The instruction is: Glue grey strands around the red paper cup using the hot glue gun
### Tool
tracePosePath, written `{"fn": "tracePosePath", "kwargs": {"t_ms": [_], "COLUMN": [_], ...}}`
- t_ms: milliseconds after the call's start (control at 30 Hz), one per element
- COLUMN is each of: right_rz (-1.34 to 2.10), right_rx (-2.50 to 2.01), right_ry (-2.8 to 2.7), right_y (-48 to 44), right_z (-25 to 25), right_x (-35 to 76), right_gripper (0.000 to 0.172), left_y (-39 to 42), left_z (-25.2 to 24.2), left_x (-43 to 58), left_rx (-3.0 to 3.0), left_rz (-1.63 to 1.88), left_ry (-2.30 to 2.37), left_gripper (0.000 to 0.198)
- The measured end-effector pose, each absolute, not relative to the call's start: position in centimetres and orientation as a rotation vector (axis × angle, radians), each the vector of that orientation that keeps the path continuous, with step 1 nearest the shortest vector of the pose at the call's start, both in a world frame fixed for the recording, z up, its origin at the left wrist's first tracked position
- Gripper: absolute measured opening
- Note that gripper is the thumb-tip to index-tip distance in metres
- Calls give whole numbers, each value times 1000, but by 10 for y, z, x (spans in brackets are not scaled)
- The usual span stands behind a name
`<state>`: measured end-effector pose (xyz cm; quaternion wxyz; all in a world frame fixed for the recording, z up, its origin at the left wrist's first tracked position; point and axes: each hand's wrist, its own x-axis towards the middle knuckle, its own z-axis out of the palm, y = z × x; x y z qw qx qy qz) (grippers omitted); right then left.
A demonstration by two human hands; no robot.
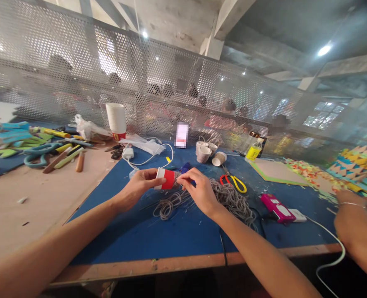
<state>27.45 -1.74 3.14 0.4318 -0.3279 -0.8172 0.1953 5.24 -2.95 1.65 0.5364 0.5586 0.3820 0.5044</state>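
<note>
My left hand [144,182] is wrapped round a red and white paper cup [168,179], which lies tilted on its side above the blue table mat [115,240]. At the cup's right end, my right hand [197,186] pinches grey cord [176,179] against it; the fingertips hide part of the cord there. Below and to the right of my hands lies a loose heap of grey cord [233,200]. Scissors with red and yellow handles [239,184] rest just behind that heap. Farther back stand several small cord-wrapped cups [204,152], one of them tipped over.
A stack of white paper cups [116,118], teal scissors [40,155] and knives [80,160] are at left. A phone [181,135] stands at the back. A magenta device [278,208], a bottle [254,150] and another person's arm [357,231] are at right.
</note>
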Motion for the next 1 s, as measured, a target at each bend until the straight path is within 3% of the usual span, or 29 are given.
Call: {"fn": "tracePosePath", "kwargs": {"t_ms": [400, 1000], "right_rz": [299, 303], "right_rx": [-847, -818], "right_ry": [-2034, -1992], "right_y": [-16, -12], "right_z": [31, 29], "right_x": [273, 271], "right_gripper": [13, 10], "left_y": [-31, -34], "left_z": [17, 21], "left_x": [55, 53], "left_rx": [1350, 1381], "left_rz": [1121, 1042], "left_ry": [889, 868], "left_gripper": [26, 29]}}
